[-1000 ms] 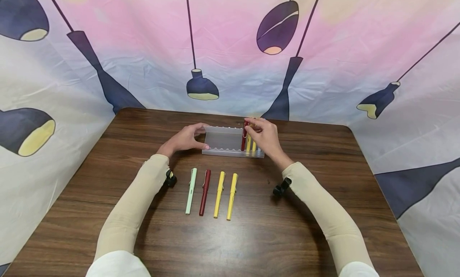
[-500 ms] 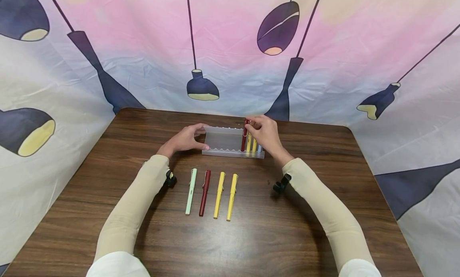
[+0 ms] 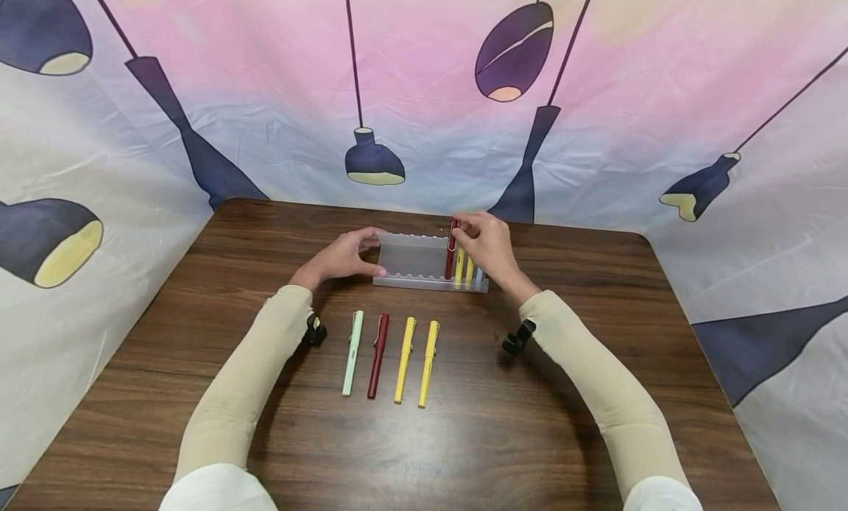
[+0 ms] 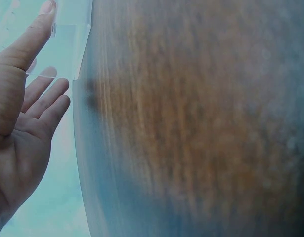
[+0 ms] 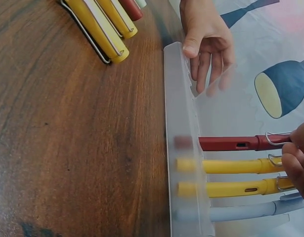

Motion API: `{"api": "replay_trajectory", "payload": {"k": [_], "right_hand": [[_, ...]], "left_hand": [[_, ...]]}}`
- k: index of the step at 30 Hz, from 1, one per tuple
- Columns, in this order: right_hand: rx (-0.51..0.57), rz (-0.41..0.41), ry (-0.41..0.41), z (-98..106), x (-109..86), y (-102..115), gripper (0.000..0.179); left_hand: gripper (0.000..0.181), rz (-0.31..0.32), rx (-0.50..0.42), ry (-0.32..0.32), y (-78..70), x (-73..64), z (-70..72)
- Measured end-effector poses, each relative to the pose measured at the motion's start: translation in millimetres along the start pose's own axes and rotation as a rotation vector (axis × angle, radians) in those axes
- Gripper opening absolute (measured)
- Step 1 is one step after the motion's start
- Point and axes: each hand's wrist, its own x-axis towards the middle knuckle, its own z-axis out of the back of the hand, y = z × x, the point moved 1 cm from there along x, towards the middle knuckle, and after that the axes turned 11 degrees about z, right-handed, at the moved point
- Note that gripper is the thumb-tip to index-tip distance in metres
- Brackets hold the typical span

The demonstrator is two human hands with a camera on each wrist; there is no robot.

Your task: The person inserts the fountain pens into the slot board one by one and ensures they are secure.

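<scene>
A clear plastic pen rack with notched edges stands toward the back of the table. My left hand holds its left end, thumb on the front edge and fingers behind. With the fingertips, my right hand pinches the clip end of a dark red pen, whose other end sits in a notch of the rack. Beside this pen, toward the rack's right end, lie two yellow pens, one yellow pen nearer the red one and another yellow pen, then a pale blue pen.
In front of the rack, a mint green pen, a second dark red pen and two more yellow pens lie side by side on the wooden table. A printed cloth backdrop hangs behind the table.
My right hand has shifted slightly, its wrist turned a little, while still holding the red pen at the rack. The left hand, the rack and the loose pens stay in place.
</scene>
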Motion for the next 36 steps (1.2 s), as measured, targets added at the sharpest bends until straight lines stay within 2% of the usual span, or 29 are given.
{"api": "replay_trajectory", "payload": {"k": [7, 20, 26, 36], "right_hand": [[-0.004, -0.026, 0.005, 1, 0.0, -1, 0.028], [0.062, -0.006, -0.036, 13, -9.8, 5, 0.026], [0.110, -0.038, -0.024, 18, -19.4, 17, 0.030], [0.185, -0.086, 0.007, 14, -42.1, 30, 0.031]], "left_hand": [[0.087, -0.002, 0.003, 0.001, -0.6, 0.8, -0.7], [0.086, 0.017, 0.007, 0.002, -2.9, 1.4, -1.5], [0.086, 0.020, 0.013, 0.001, -2.2, 0.3, -1.3], [0.087, 0.009, 0.008, -0.001, -1.9, 0.0, -0.5]]}}
